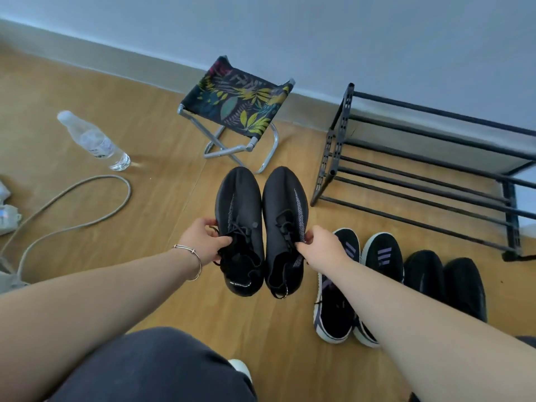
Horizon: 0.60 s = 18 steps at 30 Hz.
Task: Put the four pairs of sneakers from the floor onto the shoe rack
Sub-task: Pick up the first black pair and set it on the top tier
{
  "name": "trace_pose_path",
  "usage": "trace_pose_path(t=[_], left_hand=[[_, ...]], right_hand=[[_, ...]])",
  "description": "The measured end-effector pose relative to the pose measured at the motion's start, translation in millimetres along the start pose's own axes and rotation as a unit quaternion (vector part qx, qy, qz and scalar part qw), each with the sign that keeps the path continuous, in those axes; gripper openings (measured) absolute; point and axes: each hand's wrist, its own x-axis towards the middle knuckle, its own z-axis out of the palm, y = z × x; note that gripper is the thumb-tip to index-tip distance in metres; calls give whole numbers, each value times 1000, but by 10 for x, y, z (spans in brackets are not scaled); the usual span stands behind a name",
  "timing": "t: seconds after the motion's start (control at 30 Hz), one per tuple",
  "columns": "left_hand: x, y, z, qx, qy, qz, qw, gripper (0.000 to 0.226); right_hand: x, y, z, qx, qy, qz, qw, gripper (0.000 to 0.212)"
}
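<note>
Your left hand pinches the collar of the left black sneaker, and your right hand grips the collar of the right black sneaker, the pair side by side, toes pointing away, seemingly lifted above the wooden floor. You appear to be carrying the first pair. The shoe rack stands far right against the wall, its bars bare. Next, swing both shoes right and set them level across two bars. Near right, the striped pair and a plain black pair wait on the floor.
</note>
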Motion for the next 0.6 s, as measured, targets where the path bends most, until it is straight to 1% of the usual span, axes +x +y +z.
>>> trace_pose_path(t=[0.1, 0.2, 0.4, 0.53, 0.6], left_hand=[[-88, 257, 37, 15, -12, 0, 1000, 54], [-167, 469, 71, 31, -26, 5, 999, 59], [-296, 922, 139, 12, -33, 17, 999, 59], [-306, 1408, 237, -19, -28, 57, 998, 57], [-299, 1690, 320, -10, -32, 87, 996, 57]], right_hand=[[-73, -12, -283, -11, 7, -7, 1000, 20], [-124, 18, -496, -12, 12, -12, 1000, 19], [-175, 65, -973, -15, 28, -27, 999, 20], [-52, 145, -1370, 31, 56, -41, 997, 21], [16, 204, -1566, 54, 79, -45, 994, 23]])
